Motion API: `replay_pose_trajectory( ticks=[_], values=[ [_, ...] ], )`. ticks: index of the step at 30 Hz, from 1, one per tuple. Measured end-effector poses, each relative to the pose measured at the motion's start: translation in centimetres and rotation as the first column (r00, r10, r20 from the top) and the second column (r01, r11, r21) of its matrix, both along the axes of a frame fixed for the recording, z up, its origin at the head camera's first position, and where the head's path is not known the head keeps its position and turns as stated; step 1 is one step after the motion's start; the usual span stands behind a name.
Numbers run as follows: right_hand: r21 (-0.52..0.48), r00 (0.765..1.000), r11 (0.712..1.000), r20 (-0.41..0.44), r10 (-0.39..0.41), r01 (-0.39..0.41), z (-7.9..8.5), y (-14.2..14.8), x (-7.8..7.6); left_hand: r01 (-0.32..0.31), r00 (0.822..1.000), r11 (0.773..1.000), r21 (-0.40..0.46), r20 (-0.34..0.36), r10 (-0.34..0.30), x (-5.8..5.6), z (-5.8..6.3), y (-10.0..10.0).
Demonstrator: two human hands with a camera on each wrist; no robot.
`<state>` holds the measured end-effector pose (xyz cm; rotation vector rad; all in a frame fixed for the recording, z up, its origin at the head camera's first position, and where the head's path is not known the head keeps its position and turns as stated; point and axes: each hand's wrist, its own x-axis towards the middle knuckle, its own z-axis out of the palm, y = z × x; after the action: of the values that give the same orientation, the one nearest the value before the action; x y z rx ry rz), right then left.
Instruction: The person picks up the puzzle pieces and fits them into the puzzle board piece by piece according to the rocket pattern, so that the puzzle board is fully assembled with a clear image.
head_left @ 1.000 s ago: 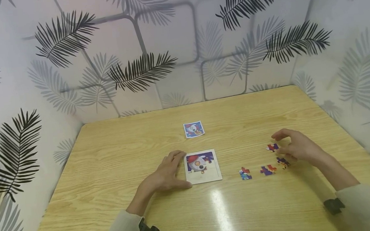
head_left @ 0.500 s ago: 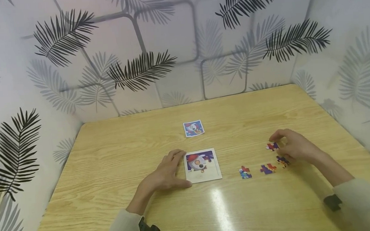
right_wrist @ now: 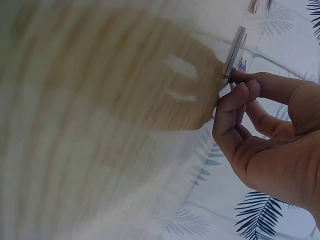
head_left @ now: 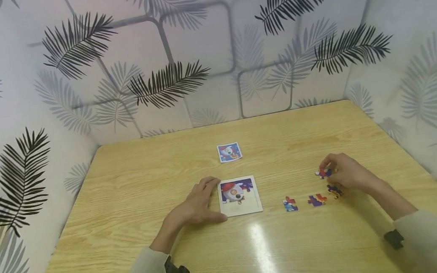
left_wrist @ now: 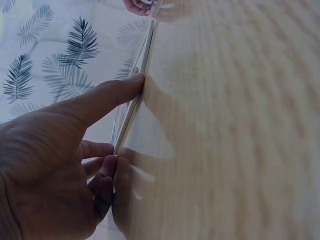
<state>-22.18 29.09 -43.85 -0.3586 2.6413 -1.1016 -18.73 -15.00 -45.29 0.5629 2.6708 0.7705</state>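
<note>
On the table lies a square puzzle board [head_left: 258, 195] with a white rim, partly filled with a picture of a white animal in a red hat. My left hand [head_left: 199, 202] holds its left edge, the thumb at the lower corner and the fingers at the upper one. In the left wrist view the thumb [left_wrist: 107, 99] touches the board's thin side. To the right, my right hand [head_left: 347, 172] pinches a red and purple puzzle piece [head_left: 324, 173] between thumb and index finger, close over the table. The fingertips cover part of it.
Beside the right hand lie three loose puzzle pieces: a purple and orange one [head_left: 316, 200], a blue and red one [head_left: 289, 204], and a dark one with orange [head_left: 334, 191]. A small picture card [head_left: 229, 152] lies behind the board. A leaf-patterned wall [head_left: 204, 91] borders the table.
The right hand's fingers have closed onto the red and purple piece, which has shifted and turned slightly. The left hand and board have stayed in place.
</note>
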Motion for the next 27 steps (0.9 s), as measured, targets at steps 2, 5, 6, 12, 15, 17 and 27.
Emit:
replay_pose_trajectory(
  ticks=[2, 5, 6, 12, 15, 17, 27],
  values=[
    [-0.006, 1.000, 1.000, -0.002, 0.004, -0.004, 0.11, 0.00, 0.01, -0.001, 1.000, 1.000, 0.002, 0.000, 0.001, -0.02, -0.03, -0.04],
    [-0.033, 0.999, 0.999, 0.034, 0.000, 0.001, 0.34, 0.00, 0.15, -0.003, 1.000, 1.000, 0.002, -0.001, 0.003, -0.06, -0.06, -0.08],
    [-0.046, 0.999, 0.999, 0.052, 0.000, 0.002, 0.37, 0.02, 0.20, -0.005, 1.000, 1.000, 0.001, -0.001, 0.005, -0.06, -0.08, -0.09],
    [-0.065, 0.997, 0.998, 0.075, 0.006, -0.001, 0.22, 0.19, 0.25, -0.010, 1.000, 1.000, -0.005, 0.003, 0.010, -0.04, -0.09, -0.08],
    [-0.059, 0.998, 0.998, 0.067, 0.012, -0.008, 0.12, 0.21, 0.21, -0.008, 1.000, 1.000, -0.006, 0.004, 0.008, 0.01, -0.11, -0.07],
    [-0.062, 0.998, 0.998, 0.063, 0.019, -0.015, 0.10, 0.18, 0.20, -0.008, 1.000, 1.000, -0.005, 0.002, 0.008, 0.05, -0.13, -0.06],
    [-0.116, 0.998, 0.993, 0.051, 0.039, -0.033, 0.49, -0.38, 0.54, -0.003, 1.000, 1.000, -0.005, -0.003, 0.003, 0.07, -0.05, -0.02]
  ],
)
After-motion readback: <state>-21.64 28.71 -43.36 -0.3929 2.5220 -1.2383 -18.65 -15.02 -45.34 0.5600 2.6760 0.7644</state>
